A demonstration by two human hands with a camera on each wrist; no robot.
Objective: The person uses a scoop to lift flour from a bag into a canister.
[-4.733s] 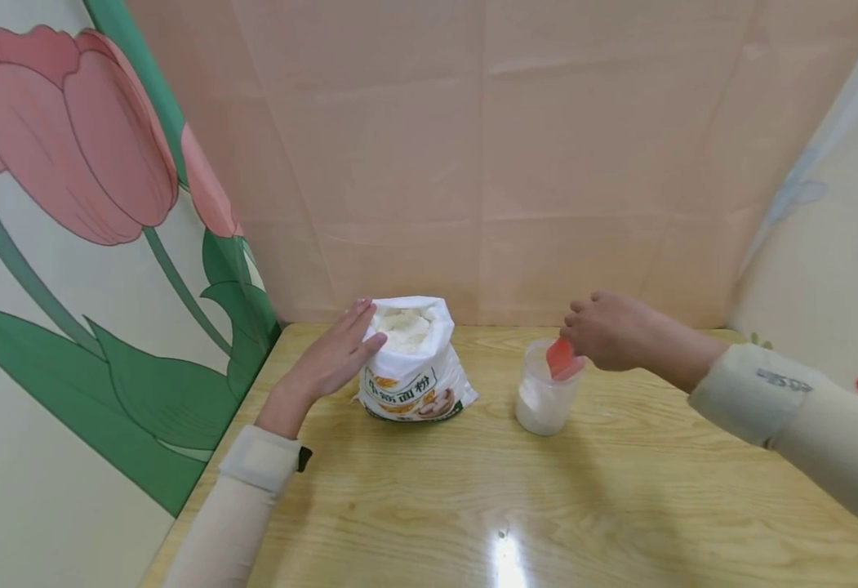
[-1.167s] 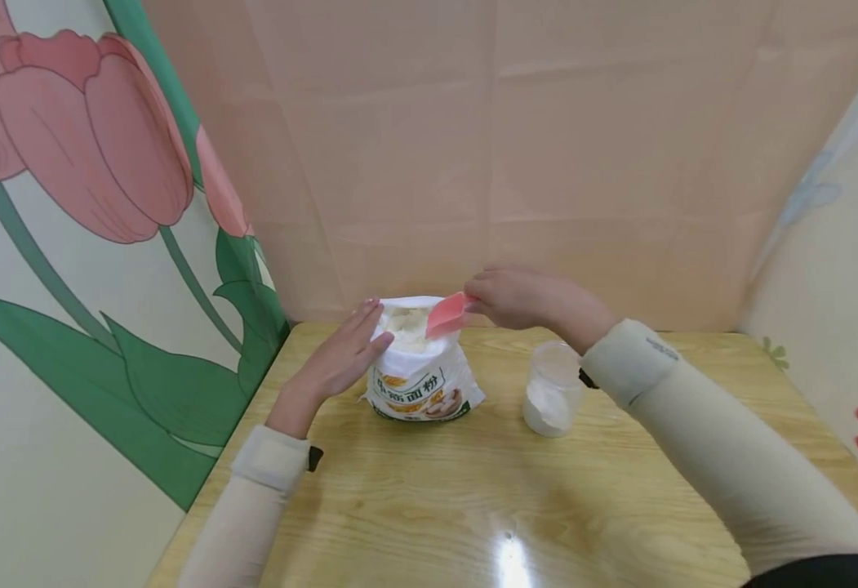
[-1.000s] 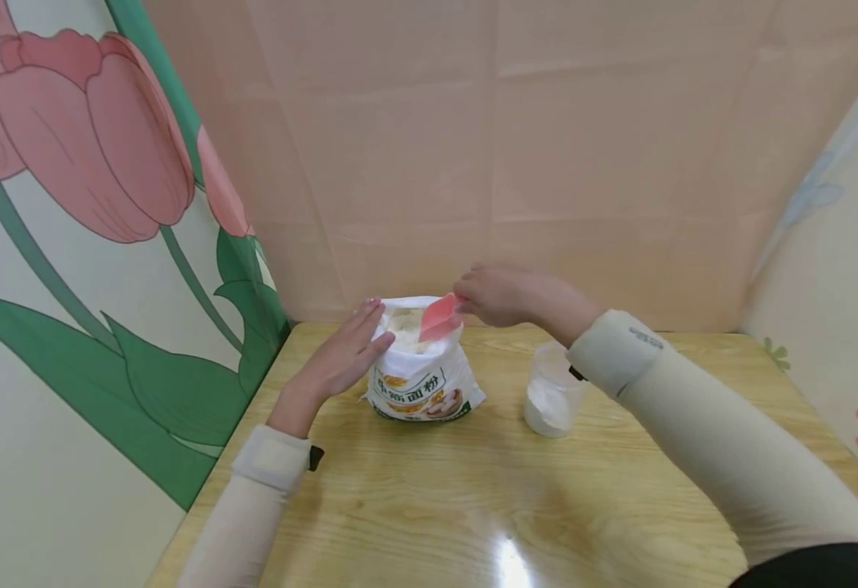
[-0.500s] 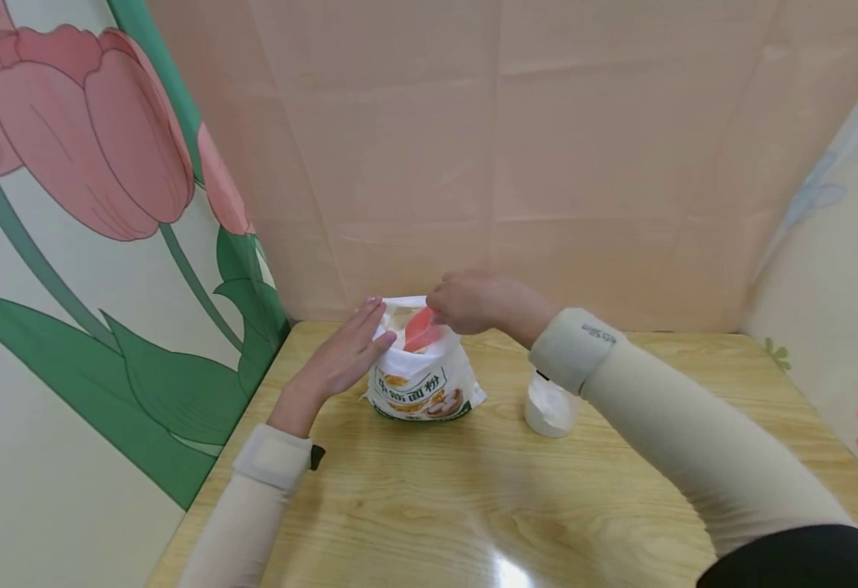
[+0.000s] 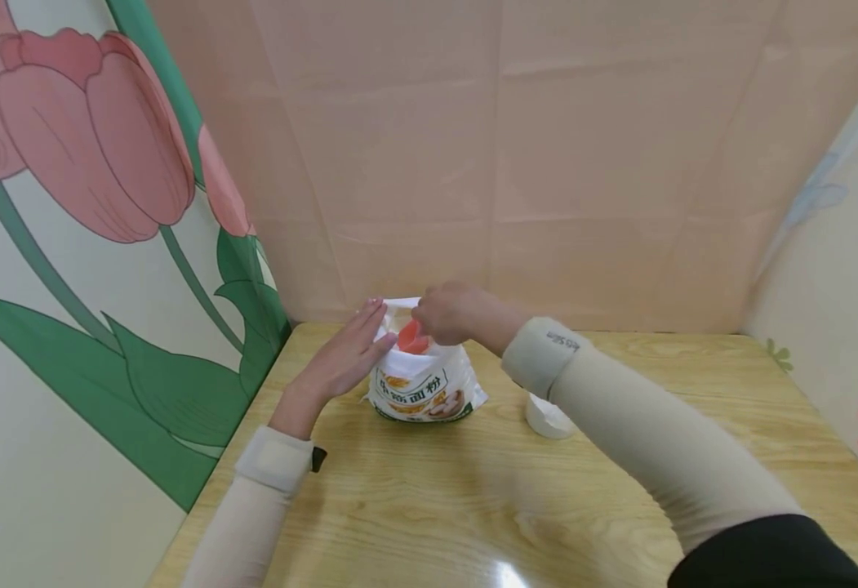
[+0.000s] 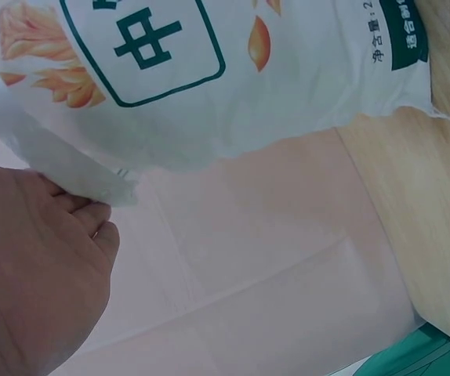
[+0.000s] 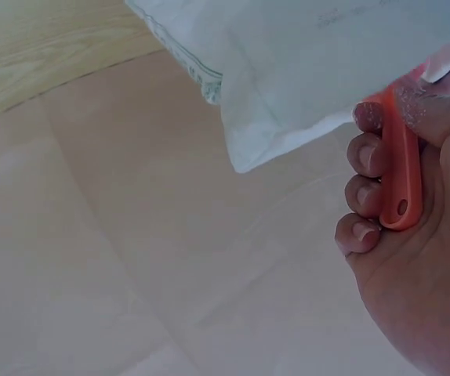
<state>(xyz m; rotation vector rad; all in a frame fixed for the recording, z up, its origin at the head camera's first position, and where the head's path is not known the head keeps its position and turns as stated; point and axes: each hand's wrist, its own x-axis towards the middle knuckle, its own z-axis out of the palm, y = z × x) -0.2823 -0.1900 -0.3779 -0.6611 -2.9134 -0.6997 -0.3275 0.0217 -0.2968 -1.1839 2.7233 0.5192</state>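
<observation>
A white flour bag (image 5: 429, 384) stands on the table with its top turned outward and its mouth uncovered. My left hand (image 5: 340, 355) holds the bag's left rim, thumb toward the front; in the left wrist view its fingers bend against the folded edge. My right hand (image 5: 458, 313) grips a red scoop (image 5: 412, 336), whose bowl dips into the bag's mouth. In the right wrist view the fingers curl around the scoop handle (image 7: 401, 172), and white powder dusts the skin. The flour in the bag is mostly hidden by hand and scoop.
A clear plastic container (image 5: 549, 418) with white powder stands right of the bag, its upper part covered by my right forearm. The wooden table (image 5: 414, 498) meets a pink cloth backdrop (image 5: 487, 163) behind and a tulip-patterned wall (image 5: 91, 147) at left.
My right hand has carried the scoop from the clear container leftward to the bag and lowered it into the mouth. My left hand has stayed at the bag's rim.
</observation>
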